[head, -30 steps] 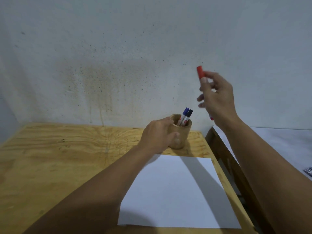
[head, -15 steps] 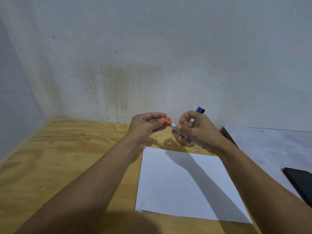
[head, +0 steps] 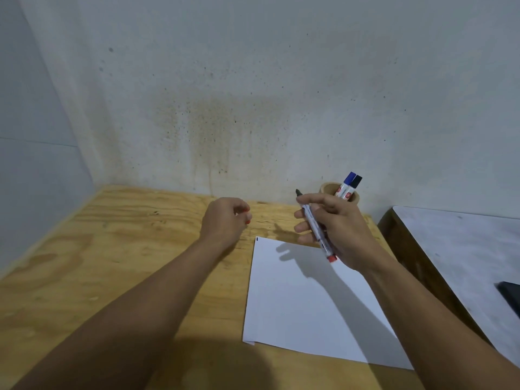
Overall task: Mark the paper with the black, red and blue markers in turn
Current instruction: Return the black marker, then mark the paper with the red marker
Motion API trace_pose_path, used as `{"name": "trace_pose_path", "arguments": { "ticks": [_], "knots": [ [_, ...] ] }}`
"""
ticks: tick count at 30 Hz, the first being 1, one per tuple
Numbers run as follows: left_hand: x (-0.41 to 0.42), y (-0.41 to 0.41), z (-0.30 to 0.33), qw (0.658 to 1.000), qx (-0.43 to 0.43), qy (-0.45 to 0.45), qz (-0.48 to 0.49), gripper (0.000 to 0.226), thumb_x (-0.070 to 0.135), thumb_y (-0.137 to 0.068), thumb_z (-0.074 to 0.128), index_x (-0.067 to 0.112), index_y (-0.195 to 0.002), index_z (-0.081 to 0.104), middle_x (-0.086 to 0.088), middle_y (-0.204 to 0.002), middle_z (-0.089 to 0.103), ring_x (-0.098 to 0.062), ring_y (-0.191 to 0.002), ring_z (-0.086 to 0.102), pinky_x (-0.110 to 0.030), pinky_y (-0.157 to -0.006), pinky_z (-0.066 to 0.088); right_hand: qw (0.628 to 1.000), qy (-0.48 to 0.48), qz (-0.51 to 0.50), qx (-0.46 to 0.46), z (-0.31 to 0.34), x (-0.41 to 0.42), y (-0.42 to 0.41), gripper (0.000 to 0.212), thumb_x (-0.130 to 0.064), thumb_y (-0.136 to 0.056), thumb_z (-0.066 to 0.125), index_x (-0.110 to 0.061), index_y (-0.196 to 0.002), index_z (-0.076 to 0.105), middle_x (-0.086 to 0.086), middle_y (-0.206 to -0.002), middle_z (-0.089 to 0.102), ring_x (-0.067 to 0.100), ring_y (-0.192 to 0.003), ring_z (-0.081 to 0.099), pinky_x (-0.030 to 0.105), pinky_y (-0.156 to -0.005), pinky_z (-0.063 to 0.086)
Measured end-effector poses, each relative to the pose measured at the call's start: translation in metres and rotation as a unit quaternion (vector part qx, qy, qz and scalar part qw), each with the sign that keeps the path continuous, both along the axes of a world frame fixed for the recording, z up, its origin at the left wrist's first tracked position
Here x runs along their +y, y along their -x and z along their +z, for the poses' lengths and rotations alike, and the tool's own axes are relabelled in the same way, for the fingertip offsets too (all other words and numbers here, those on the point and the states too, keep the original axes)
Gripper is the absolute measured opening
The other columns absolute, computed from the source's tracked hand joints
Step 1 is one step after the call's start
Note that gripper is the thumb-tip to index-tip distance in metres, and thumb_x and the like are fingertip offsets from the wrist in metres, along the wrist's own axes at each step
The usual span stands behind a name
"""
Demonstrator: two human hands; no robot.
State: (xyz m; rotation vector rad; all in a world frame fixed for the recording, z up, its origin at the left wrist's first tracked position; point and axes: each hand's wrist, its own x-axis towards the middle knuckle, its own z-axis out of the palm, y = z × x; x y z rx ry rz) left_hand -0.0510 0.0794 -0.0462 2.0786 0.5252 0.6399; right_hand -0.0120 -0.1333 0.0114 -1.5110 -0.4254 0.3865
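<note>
Your right hand point(head: 337, 229) is closed around the red marker point(head: 316, 226): thumb on top, fingers curled under the barrel. The marker is uncapped, dark tip pointing up and away from you, red end plug pointing down toward the paper point(head: 309, 299). It is held above the paper's far right corner, not touching the sheet.

Your left hand point(head: 225, 220) is loosely curled into a closed grip, hovering over the desk point(head: 112, 249) just left of the paper's far left corner. A bit of red shows at the fingertips point(head: 248, 219), which looks like the marker's cap point(head: 247, 220); most of it is hidden, so the hold itself cannot be made out fully.

Wooden pen holder point(head: 327, 188) stands on the desk beyond the paper's far right corner, close to the wall, partly hidden by your right hand. Inside it: blue marker point(head: 347, 182) and black marker point(head: 355, 184), both capped, side by side, leaning right.

A small dark mark point(head: 257, 239) sits at the paper's far left corner. The rest of the sheet is white, crossed by the shadow of your right arm.
</note>
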Motion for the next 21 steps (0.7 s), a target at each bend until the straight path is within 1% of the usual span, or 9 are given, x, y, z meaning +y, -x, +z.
{"name": "trace_pose_path", "arguments": {
  "ticks": [2,4,6,8,11,12,14,16,21],
  "knots": [
    [0.003,0.001,-0.009,0.997,0.041,-0.059,-0.014,0.014,0.015,-0.079,0.071,0.015,-0.092,0.074,-0.003,-0.086,0.075,-0.012,-0.075,0.067,-0.035,-0.082,0.055,0.992,-0.083,0.02,0.091,-0.001,-0.001,-0.002,0.03,0.006,-0.1,0.04,-0.001,-0.112,0.066,0.025,-0.094,0.067,0.03,-0.075,0.071,0.035,-0.059,0.061],
    [0.002,0.002,-0.013,0.994,0.049,-0.1,-0.025,0.02,0.015,-0.08,0.071,0.015,-0.1,0.073,-0.005,-0.095,0.075,-0.015,-0.085,0.065,-0.031,-0.083,0.052,0.984,-0.131,0.033,0.118,-0.004,-0.001,-0.003,0.028,0.01,-0.095,0.047,0.003,-0.117,0.062,0.023,-0.091,0.067,0.03,-0.078,0.071,0.035,-0.063,0.062],
    [0.002,0.002,-0.016,0.992,0.05,-0.109,-0.038,0.028,0.017,-0.079,0.072,0.017,-0.107,0.07,-0.005,-0.101,0.073,-0.018,-0.091,0.065,-0.031,-0.083,0.051,0.982,-0.146,0.026,0.113,-0.01,0.0,-0.004,0.031,0.01,-0.089,0.056,0.003,-0.119,0.058,0.021,-0.089,0.065,0.025,-0.076,0.072,0.032,-0.063,0.062],
    [0.003,0.002,-0.019,0.992,0.06,-0.103,-0.049,0.045,0.021,-0.076,0.075,0.019,-0.118,0.063,-0.008,-0.113,0.068,-0.02,-0.1,0.063,-0.035,-0.089,0.051,0.985,-0.142,-0.004,0.095,-0.016,0.005,-0.006,0.03,0.004,-0.089,0.061,0.004,-0.12,0.057,0.018,-0.084,0.063,0.021,-0.068,0.071,0.029,-0.059,0.061],
    [0.005,0.008,-0.022,0.994,0.028,-0.086,-0.063,0.071,0.027,-0.07,0.079,0.017,-0.133,0.048,-0.008,-0.13,0.054,-0.022,-0.116,0.053,-0.036,-0.097,0.047,0.994,-0.086,-0.039,0.053,-0.026,0.015,-0.008,0.019,-0.008,-0.094,0.061,-0.002,-0.112,0.062,0.009,-0.077,0.062,0.015,-0.06,0.066,0.026,-0.055,0.058],
    [0.004,0.013,-0.022,0.994,0.003,-0.096,-0.06,0.07,0.028,-0.07,0.079,0.016,-0.132,0.049,-0.007,-0.13,0.053,-0.021,-0.116,0.052,-0.031,-0.096,0.047,0.996,-0.07,-0.046,0.043,-0.03,0.018,-0.007,0.016,-0.011,-0.094,0.062,-0.004,-0.108,0.066,0.007,-0.077,0.064,0.012,-0.058,0.066,0.026,-0.054,0.057],
    [0.002,0.022,-0.023,0.989,-0.044,-0.13,-0.061,0.053,0.028,-0.071,0.078,0.015,-0.119,0.059,-0.004,-0.115,0.058,-0.018,-0.104,0.055,-0.022,-0.085,0.047,0.996,-0.056,-0.065,0.029,-0.037,0.025,-0.006,0.017,-0.013,-0.091,0.066,0.001,-0.101,0.069,0.004,-0.08,0.07,0.009,-0.057,0.067,0.025,-0.053,0.057],
    [-0.002,0.033,-0.02,0.987,-0.038,-0.126,-0.094,0.039,0.029,-0.072,0.076,0.016,-0.107,0.067,0.0,-0.105,0.061,-0.015,-0.096,0.056,-0.032,-0.082,0.05,0.996,-0.044,-0.083,0.014,-0.043,0.032,-0.005,0.02,-0.014,-0.089,0.069,0.005,-0.096,0.07,0.011,-0.084,0.071,0.013,-0.064,0.07,0.025,-0.054,0.057],
    [-0.003,0.042,-0.026,0.977,0.05,-0.139,-0.154,0.043,0.037,-0.069,0.077,0.022,-0.108,0.07,0.005,-0.116,0.063,-0.011,-0.11,0.051,-0.04,-0.094,0.048,0.997,-0.021,-0.075,0.017,-0.054,0.046,-0.002,0.01,0.0,-0.085,0.071,0.009,-0.087,0.067,0.027,-0.081,0.069,0.032,-0.07,0.072,0.035,-0.058,0.062]
  ]
}}
